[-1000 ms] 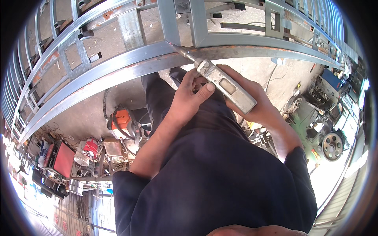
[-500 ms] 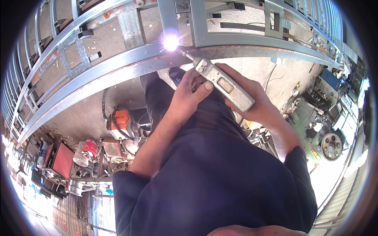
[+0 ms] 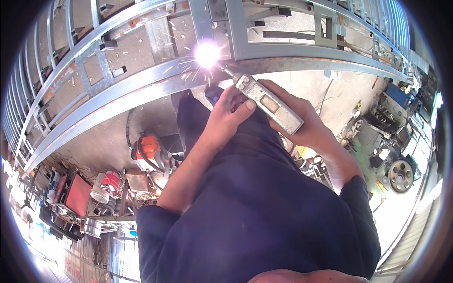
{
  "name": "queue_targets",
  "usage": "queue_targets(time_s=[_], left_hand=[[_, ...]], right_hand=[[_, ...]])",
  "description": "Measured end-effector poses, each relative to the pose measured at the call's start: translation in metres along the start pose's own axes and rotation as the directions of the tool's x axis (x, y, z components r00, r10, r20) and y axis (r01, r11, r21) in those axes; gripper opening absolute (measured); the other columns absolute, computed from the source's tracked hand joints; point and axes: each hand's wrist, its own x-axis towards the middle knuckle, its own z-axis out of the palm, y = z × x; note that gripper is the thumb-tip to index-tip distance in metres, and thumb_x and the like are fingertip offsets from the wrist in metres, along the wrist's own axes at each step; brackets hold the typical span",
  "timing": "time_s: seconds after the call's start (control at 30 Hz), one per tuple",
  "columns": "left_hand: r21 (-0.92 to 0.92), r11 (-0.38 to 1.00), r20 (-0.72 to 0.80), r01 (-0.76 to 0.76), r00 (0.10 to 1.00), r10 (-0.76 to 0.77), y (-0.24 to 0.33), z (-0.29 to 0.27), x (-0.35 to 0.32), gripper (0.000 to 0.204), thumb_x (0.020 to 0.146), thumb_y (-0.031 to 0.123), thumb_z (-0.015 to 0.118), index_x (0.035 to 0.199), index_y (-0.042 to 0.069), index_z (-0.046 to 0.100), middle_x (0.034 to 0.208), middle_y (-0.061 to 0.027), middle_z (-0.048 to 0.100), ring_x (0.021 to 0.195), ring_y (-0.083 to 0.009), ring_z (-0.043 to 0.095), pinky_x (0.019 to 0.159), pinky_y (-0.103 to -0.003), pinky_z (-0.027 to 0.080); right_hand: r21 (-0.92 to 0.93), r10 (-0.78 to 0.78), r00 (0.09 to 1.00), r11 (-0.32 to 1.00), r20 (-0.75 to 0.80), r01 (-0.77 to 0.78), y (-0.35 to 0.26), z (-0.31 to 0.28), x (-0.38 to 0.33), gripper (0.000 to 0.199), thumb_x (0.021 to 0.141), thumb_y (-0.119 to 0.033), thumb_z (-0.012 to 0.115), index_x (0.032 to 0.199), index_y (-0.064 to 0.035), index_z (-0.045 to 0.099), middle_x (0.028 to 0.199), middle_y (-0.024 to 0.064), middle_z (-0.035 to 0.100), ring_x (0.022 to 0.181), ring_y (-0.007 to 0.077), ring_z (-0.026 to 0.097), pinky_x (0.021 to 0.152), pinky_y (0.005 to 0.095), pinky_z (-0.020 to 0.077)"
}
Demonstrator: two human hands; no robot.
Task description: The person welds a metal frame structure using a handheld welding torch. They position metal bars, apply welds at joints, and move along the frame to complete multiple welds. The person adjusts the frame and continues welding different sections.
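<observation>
Both my hands hold a worn, grey handheld welding torch (image 3: 270, 104) with a boxy body and a narrow nozzle. My left hand (image 3: 230, 113) grips its front left side, the thumb lying along the body near the nozzle end. From the right, my right hand (image 3: 297, 111) wraps round the back part; most of its fingers are hidden beneath. The nozzle points up and left at a joint in a metal frame (image 3: 273, 51). A white-violet glare (image 3: 207, 54) burns at that joint and hides the seam. Sparks fly out around it.
A rusty-edged steel beam (image 3: 141, 92) curves across in front of my legs. An orange-and-black machine (image 3: 150, 148) stands on the floor at left. Farther left is a cluttered bench with a red panel (image 3: 78, 195). At right are machinery and a round metal wheel (image 3: 401, 175).
The glare has grown larger and more sparks spray out, some toward the upper left. The torch has shifted very slightly downward in view. Both hands keep their grip.
</observation>
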Motion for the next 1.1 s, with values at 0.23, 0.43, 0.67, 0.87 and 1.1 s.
queue_targets(time_s=[0.23,0.43,0.67,0.87,1.1], left_hand=[[-0.049,0.992,0.094,-0.112,0.989,0.116,0.002,0.018,0.002,0.09,0.102,0.028,0.077,0.164,-0.008,0.023,0.155,-0.0191,0.051,0.143,-0.0264,0.05,0.122,-0.039,0.038],[0.049,0.99,0.068,-0.131,0.989,0.128,0.016,0.051,0.005,0.111,0.09,0.057,0.083,0.165,-0.005,0.029,0.16,-0.0176,0.047,0.148,-0.0296,0.045,0.122,-0.042,0.037],[0.119,0.966,0.253,-0.23,0.948,0.195,0.046,0.084,0.012,0.119,0.087,0.042,0.09,0.168,-0.005,0.016,0.159,-0.0178,0.047,0.141,-0.0275,0.052,0.112,-0.038,0.048],[0.614,0.767,0.023,-0.184,0.976,0.215,0.097,0.042,0.069,0.076,0.1,0.039,0.078,0.157,-0.003,0.049,0.143,-0.0168,0.067,0.131,-0.0252,0.062,0.109,-0.04,0.051],[0.983,-0.183,0.087,0.011,0.849,0.521,0.21,-0.047,0.192,0.039,0.099,0.041,0.068,0.131,0.02,0.075,0.115,-0.0143,0.072,0.106,-0.0355,0.072,0.093,-0.046,0.058]], right_hand=[[-0.001,-0.042,0.99,0.999,-0.131,0.043,0.002,-0.006,-0.027,0.077,0.09,-0.002,0.071,0.162,-0.0113,0.045,0.139,0.0161,0.069,0.129,0.0264,0.067,0.107,0.0359,0.0523],[-0.001,-0.211,0.951,0.976,-0.228,0.216,0.014,-0.006,-0.041,0.085,0.091,-0.009,0.078,0.165,-0.011,0.037,0.144,0.0217,0.065,0.133,0.0363,0.066,0.106,0.04,0.0534],[0.096,-0.285,0.901,0.938,-0.326,0.332,0.052,-0.01,-0.055,0.091,0.089,-0.019,0.086,0.164,-0.0066,0.036,0.137,0.0226,0.069,0.126,0.0382,0.07,0.102,0.0422,0.0563],[0.054,-0.24,0.819,0.948,-0.522,0.312,0.036,-0.017,-0.048,0.087,0.092,-0.02,0.084,0.163,-0.0043,0.037,0.134,0.0233,0.071,0.123,0.0374,0.072,0.099,0.0405,0.0571],[0.173,-0.047,0.844,0.971,-0.534,0.164,0.003,-0.022,-0.009,0.076,0.098,-0.026,0.079,0.161,-0.006,0.041,0.136,0.022,0.07,0.13,0.0371,0.068,0.105,0.0397,0.0536]])
